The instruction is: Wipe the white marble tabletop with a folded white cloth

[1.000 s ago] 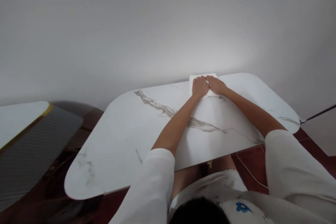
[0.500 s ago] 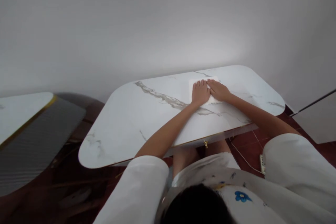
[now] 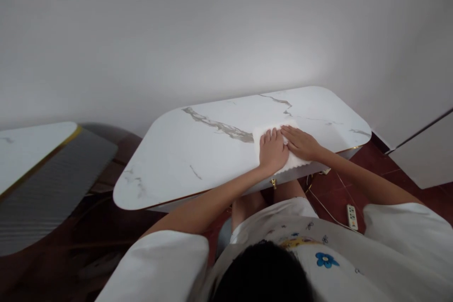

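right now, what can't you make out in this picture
All in the head view:
Left hand and right hand: palms hidden, turned down on the white cloth.
White cloth: middle covered by both hands.
Marble-patterned tabletop: patch beneath the cloth hidden.
Second table: cut off by the left edge.
Power strip: markings too small to read.

Plain pale-grey wall, spanning ten o'clock to two, with soft light pooled between one and two and dimmer tone toward the outer edges. At nine o'clock, furniture piece with white, grey-marked top, gold edging and ribbed grey side, next to a dark brown curved form of unclear identity. Around three o'clock, white panel below a dark line; at four, dark-red tiled floor bearing a pale multi-socket power strip.
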A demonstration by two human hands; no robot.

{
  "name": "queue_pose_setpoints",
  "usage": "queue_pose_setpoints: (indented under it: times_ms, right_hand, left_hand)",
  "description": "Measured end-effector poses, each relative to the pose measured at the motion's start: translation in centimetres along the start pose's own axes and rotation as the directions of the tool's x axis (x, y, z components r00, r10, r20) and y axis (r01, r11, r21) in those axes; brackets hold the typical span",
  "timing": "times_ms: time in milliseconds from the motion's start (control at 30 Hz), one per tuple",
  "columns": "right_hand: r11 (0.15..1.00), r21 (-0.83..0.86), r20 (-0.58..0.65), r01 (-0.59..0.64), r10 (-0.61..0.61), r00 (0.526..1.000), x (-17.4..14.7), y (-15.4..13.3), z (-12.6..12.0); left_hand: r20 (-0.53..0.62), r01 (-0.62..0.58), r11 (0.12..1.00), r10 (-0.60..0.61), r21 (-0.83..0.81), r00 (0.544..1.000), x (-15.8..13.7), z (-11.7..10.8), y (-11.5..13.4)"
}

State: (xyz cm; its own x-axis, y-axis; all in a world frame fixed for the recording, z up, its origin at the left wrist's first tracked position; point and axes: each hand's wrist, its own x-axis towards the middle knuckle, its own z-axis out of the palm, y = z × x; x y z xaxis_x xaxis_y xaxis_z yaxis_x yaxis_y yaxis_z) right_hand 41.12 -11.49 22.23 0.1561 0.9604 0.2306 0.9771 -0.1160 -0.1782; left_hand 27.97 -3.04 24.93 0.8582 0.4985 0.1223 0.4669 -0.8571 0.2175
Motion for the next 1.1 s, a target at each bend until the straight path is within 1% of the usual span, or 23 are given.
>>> queue_pose_setpoints:
  times_ms: [100, 233, 367, 467, 567, 667, 800, 933, 1000, 1100]
  right_hand:
    - [1.000, 0.012, 0.006, -0.001, 0.001, 1.000, -1.6, 1.0, -0.7]
    - [0.999, 0.016, 0.030, -0.032, 0.031, 0.999, -2.9, 2.8, -1.7]
    - [0.999, 0.016, 0.045, -0.048, 0.047, 0.998, -2.6, 5.2, -2.2]
    - [0.998, 0.007, 0.043, -0.059, 0.058, 0.997, -1.4, 7.2, -2.2]
    - [0.998, 0.004, 0.038, -0.063, 0.063, 0.997, 0.5, 9.2, -1.9]
    - [0.998, 0.017, 0.072, -0.062, 0.060, 0.996, 3.4, 10.6, -1.5]
    - [0.996, -0.003, 0.112, -0.086, 0.086, 0.990, 8.0, 11.3, -0.8]
    - [0.988, -0.063, 0.092, -0.141, 0.146, 0.985, 12.2, 11.4, 0.0]
    - [0.985, -0.073, 0.071, -0.156, 0.161, 0.984, 13.9, 11.6, 0.4]
    - [0.984, -0.083, 0.034, -0.160, 0.163, 0.986, 16.2, 12.5, 1.0]
  left_hand:
    - [0.012, -0.008, 0.999, 0.009, -0.043, 1.000, -0.2, 0.3, 1.5]
    - [0.000, -0.023, 0.996, 0.023, -0.082, 1.000, 0.6, 0.7, 3.4]
    - [-0.031, -0.034, 0.994, 0.031, -0.108, 0.999, 2.5, 1.4, 4.7]
    - [-0.051, -0.044, 0.993, 0.038, -0.114, 0.998, 4.8, 1.8, 4.7]
    - [-0.037, -0.073, 0.993, 0.070, -0.095, 0.997, 7.2, 1.8, 3.9]
    - [-0.045, -0.098, 0.994, 0.095, -0.055, 0.994, 9.2, 1.8, 2.7]
    - [-0.090, -0.031, 0.999, 0.029, -0.021, 0.996, 12.0, 1.9, 0.9]
    - [-0.122, 0.065, 0.998, -0.065, -0.009, 0.990, 15.3, 2.1, -1.1]
    - [-0.134, 0.074, 0.997, -0.074, -0.006, 0.988, 17.0, 2.1, -2.2]
    - [-0.140, 0.051, 0.999, -0.049, 0.011, 0.989, 19.2, 2.2, -3.7]
